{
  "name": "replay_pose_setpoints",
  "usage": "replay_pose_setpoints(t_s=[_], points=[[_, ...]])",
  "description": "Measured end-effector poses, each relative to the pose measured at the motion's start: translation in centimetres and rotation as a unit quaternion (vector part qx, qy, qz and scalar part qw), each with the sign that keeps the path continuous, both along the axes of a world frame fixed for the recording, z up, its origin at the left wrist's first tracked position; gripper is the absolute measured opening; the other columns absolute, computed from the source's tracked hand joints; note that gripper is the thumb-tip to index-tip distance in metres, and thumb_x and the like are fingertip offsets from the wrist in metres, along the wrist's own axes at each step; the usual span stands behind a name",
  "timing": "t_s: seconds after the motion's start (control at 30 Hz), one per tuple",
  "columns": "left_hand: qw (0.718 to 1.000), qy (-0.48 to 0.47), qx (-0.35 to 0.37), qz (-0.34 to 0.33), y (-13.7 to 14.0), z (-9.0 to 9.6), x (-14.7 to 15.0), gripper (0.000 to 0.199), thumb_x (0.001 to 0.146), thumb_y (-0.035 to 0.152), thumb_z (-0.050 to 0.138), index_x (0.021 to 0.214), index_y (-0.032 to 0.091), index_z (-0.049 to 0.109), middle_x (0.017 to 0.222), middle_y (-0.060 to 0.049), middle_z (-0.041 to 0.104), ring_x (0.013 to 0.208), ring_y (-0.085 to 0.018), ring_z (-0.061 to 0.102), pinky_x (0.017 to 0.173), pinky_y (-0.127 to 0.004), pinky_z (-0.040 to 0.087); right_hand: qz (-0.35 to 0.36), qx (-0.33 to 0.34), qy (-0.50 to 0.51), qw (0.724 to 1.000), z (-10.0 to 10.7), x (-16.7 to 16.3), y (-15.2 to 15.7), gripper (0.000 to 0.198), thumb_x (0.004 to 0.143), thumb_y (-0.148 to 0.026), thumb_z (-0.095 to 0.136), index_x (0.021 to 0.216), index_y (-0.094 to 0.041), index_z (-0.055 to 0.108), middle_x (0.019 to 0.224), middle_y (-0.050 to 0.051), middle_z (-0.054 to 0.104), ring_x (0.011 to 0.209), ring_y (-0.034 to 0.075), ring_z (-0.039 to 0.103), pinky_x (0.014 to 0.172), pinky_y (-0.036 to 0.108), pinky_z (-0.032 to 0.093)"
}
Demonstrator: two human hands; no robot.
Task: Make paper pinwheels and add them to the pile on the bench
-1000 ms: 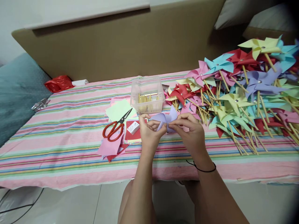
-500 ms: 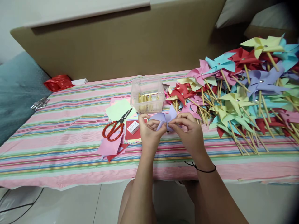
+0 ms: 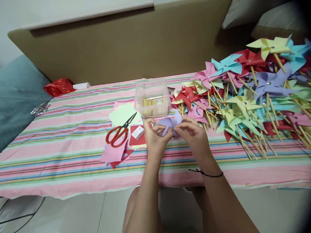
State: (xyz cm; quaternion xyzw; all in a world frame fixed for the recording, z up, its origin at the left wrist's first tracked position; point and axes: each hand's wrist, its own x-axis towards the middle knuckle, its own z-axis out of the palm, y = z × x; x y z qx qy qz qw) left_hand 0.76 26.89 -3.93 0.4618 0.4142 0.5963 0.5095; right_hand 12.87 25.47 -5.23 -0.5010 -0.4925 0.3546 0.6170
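A purple paper pinwheel point(image 3: 167, 123) with curved blades is between my two hands, in front of the clear plastic box. My left hand point(image 3: 157, 134) is closed on its left side, thumb pressed near the middle. From the right, my right hand point(image 3: 193, 134) pinches the pinwheel close to its centre; the fingertips hide what lies there. Left of my hands, scissors with red handles point(image 3: 117, 136) lie across sheets of coloured paper point(image 3: 122, 113). A small white card-like box point(image 3: 137, 132) rests on the red paper.
The clear box point(image 3: 152, 94) holds several short wooden sticks point(image 3: 149, 104). Finished pinwheels point(image 3: 245, 103) on sticks are heaped at the right. A red plastic bag point(image 3: 59, 87) and a crumpled silvery packet point(image 3: 40, 109) lie at the far left of the striped cloth point(image 3: 60, 152).
My right hand has shifted slightly left, its fingers closing nearer the pinwheel's middle. My left hand stays in place. The whole view has moved a little.
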Motion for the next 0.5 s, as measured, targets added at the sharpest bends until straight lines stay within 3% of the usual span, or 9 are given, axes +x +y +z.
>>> replay_pose_setpoints(t_s=[0.13, 0.2, 0.33, 0.5], points=[[1.000, -0.004, 0.001, -0.010, 0.0, -0.1, 0.2, 0.052, 0.064, 0.009, 0.071, 0.090, 0.026, 0.028, 0.059, 0.011, 0.065, 0.050, -0.008, 0.061, 0.054, -0.017, 0.047, 0.019, -0.027, 0.066, 0.997, 0.1, -0.2, 0.0, 0.013, 0.071, -0.027, 0.074, 0.072, -0.021, 0.063, 0.080, 0.002, 0.061, 0.082, 0.018, 0.062, 0.077, 0.034, 0.050], [1.000, -0.010, -0.001, -0.011, 0.1, -0.1, 0.2, 0.052, 0.064, 0.008, 0.070, 0.090, 0.025, 0.028, 0.059, 0.011, 0.065, 0.050, -0.008, 0.061, 0.054, -0.017, 0.047, 0.019, -0.048, 0.121, 0.991, 0.2, -0.1, 0.0, 0.029, 0.065, -0.028, 0.079, 0.079, -0.022, 0.054, 0.071, -0.002, 0.063, 0.072, 0.016, 0.063, 0.068, 0.030, 0.052], [0.999, -0.020, -0.007, -0.028, 0.2, 0.0, 0.1, 0.052, 0.065, 0.009, 0.070, 0.089, 0.026, 0.027, 0.058, 0.011, 0.066, 0.048, -0.007, 0.059, 0.053, -0.016, 0.046, 0.053, -0.070, 0.180, 0.980, 0.4, 0.3, 0.0, 0.056, 0.059, -0.028, 0.084, 0.097, -0.026, 0.042, 0.075, -0.002, 0.073, 0.066, 0.017, 0.068, 0.059, 0.029, 0.054], [0.998, -0.028, -0.011, -0.049, 0.2, 0.0, -0.1, 0.054, 0.064, 0.011, 0.071, 0.089, 0.026, 0.026, 0.060, 0.010, 0.068, 0.048, -0.008, 0.060, 0.053, -0.017, 0.047, 0.065, -0.057, 0.164, 0.983, 0.5, 1.0, -0.2, 0.063, 0.060, -0.026, 0.084, 0.105, -0.025, 0.041, 0.076, -0.001, 0.075, 0.064, 0.016, 0.070, 0.062, 0.030, 0.057]])
